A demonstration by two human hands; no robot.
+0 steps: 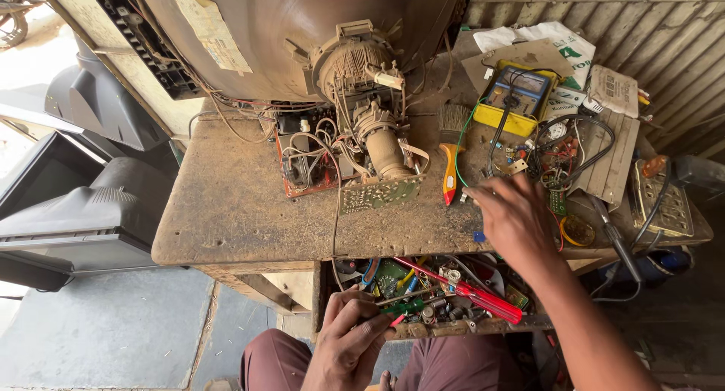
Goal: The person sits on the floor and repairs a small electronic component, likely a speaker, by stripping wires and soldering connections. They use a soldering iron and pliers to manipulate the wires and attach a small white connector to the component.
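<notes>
Reaching out over the desk (pixel 226 217), right hand (pixel 517 221) with fingers spread and loose, gripping nothing, palm down just beside the orange-handled brush (pixel 451 168) and near the tangle of black leads (pixel 563 145) running from the yellow multimeter (pixel 517 96). Curled at the front lip of the open drawer (pixel 453 329), left hand (pixel 351 338) pinching what looks like a small green-and-red tool (pixel 396 313), tip barely showing, so kind hard to tell. Lying diagonally across the drawer's clutter, red-handled screwdriver (pixel 472 294), handle toward the right and likely easy to snatch. Tipped face-down toward the back, bare picture tube (pixel 287 28), neck (pixel 381 145) pointing at the sitter with its small circuit board (pixel 377 193) hanging free at the end, apparently so placed to leave the rear electronics open to reach. Beside it, red chassis board (pixel 306 168) tethered by loose wires. Bare dusty desk surface at the left half, good open room there; right half crowded up to the edge, soldering iron (pixel 615 240) overhanging the rim. Below left, on the floor, grey television shells (pixel 75 210) closing off that side.
</notes>
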